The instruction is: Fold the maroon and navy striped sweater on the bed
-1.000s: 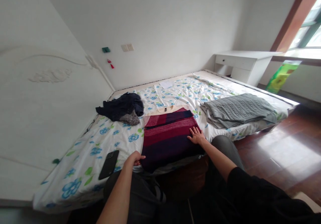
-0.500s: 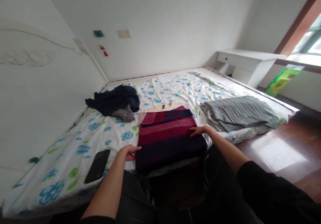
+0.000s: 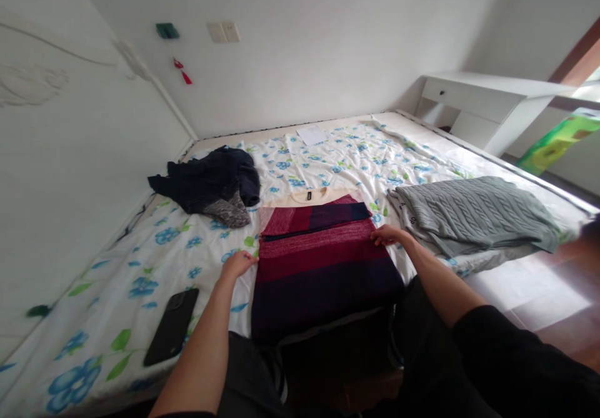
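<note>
2 hands flank red-and-navy striped knit sweater (image 3: pixel 319 262): left hand (image 3: pixel 238 263), right hand (image 3: pixel 389 235) pinch opposite edges, keeping it flat on floral bedsheet (image 3: pixel 140 280).

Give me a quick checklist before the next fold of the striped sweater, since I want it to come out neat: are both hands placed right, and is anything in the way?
1. Left hand at the left edge of the striped sweater: ok.
2. Right hand at its right edge: ok.
3. Sweater lying flat on the bed sheet, sleeves folded in: ok.
4. Phone clear of the sweater: ok.
5. Grey knit and dark clothes pile apart from the sweater: ok.
6. Whether the fingers grip the fabric: cannot tell.
</note>
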A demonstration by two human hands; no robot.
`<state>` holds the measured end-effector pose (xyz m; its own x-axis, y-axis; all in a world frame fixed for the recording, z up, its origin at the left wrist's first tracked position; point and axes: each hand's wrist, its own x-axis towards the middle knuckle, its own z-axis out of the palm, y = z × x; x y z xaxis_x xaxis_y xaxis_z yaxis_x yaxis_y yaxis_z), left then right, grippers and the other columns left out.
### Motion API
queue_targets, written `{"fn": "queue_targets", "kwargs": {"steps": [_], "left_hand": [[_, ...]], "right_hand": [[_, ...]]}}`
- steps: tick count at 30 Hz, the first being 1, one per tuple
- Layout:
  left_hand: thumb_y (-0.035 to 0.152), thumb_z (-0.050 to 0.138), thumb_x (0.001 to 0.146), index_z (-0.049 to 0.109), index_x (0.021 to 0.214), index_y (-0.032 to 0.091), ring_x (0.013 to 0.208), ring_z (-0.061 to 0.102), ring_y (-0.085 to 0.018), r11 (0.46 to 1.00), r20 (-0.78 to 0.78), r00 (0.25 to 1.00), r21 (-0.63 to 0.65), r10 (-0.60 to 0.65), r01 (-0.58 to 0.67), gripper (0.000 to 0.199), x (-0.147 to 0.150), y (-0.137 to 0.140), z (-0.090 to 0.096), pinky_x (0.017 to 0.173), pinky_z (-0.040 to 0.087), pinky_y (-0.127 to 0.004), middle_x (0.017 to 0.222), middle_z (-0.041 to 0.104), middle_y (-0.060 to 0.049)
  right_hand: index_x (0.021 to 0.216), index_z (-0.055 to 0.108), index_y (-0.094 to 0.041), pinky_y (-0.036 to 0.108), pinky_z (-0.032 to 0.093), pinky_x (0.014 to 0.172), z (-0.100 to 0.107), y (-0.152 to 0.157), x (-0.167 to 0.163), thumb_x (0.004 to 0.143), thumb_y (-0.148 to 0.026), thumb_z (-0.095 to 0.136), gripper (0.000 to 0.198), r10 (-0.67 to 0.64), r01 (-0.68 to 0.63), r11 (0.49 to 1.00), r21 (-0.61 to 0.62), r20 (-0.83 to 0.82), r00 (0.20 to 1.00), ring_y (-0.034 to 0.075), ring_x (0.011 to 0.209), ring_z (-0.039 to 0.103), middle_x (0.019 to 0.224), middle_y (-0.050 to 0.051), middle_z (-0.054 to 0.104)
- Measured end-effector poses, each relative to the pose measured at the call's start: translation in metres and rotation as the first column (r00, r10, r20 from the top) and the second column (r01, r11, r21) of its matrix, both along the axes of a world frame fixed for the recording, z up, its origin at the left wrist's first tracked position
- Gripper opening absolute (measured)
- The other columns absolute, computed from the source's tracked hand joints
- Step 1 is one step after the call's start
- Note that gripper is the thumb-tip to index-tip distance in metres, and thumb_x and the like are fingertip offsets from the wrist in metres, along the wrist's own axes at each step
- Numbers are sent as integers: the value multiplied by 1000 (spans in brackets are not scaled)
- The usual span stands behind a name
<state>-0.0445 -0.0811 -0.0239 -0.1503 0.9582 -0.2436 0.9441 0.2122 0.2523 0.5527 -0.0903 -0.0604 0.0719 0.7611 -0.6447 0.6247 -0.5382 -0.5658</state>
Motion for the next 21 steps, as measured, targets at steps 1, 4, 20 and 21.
{"fn": "queue_targets", "kwargs": {"steps": [1, 4, 20, 21], "left_hand": [[47, 78, 90, 74, 84, 24, 91, 82, -26, 998, -26, 1000, 68, -12, 14, 25, 1, 6, 0, 73, 56, -28, 91, 86, -8], [43, 76, 94, 78, 102, 26, 107, 82, -26, 988, -47, 999, 154, -23, 30, 18, 8, 21, -1, 86, 56, -29, 107, 89, -5], [30, 81, 95, 81, 118, 25, 119, 73, -28, 946, -26, 973, 229, -229, 229, 25, 19, 66, -25, 112, 55, -34, 125, 74, -9], [30, 80, 95, 81, 116, 25, 118, 73, -28, 944, -37, 973, 235, -230, 232, 21, 19, 67, -27, 111, 55, -34, 123, 74, -8]], "right_hand": [[102, 88, -15, 26, 61, 69, -4, 6, -1, 103, -42, 73, 30, 13, -14, 1000, 20, 39, 999, 18, 73, 76, 103, 16, 89], [95, 88, -16, 28, 62, 81, -10, 20, -5, 107, -34, 66, 31, 57, -88, 986, 142, 213, 975, 22, 85, 80, 96, 14, 88], [139, 80, -17, 39, 57, 107, -29, 89, -17, 109, -36, 70, 37, -152, -29, 899, 436, 374, 915, 33, 123, 79, 126, 14, 87], [139, 80, -17, 39, 57, 106, -31, 91, -16, 108, -36, 71, 37, -150, -30, 902, 431, 376, 914, 33, 123, 79, 126, 14, 87]]}}
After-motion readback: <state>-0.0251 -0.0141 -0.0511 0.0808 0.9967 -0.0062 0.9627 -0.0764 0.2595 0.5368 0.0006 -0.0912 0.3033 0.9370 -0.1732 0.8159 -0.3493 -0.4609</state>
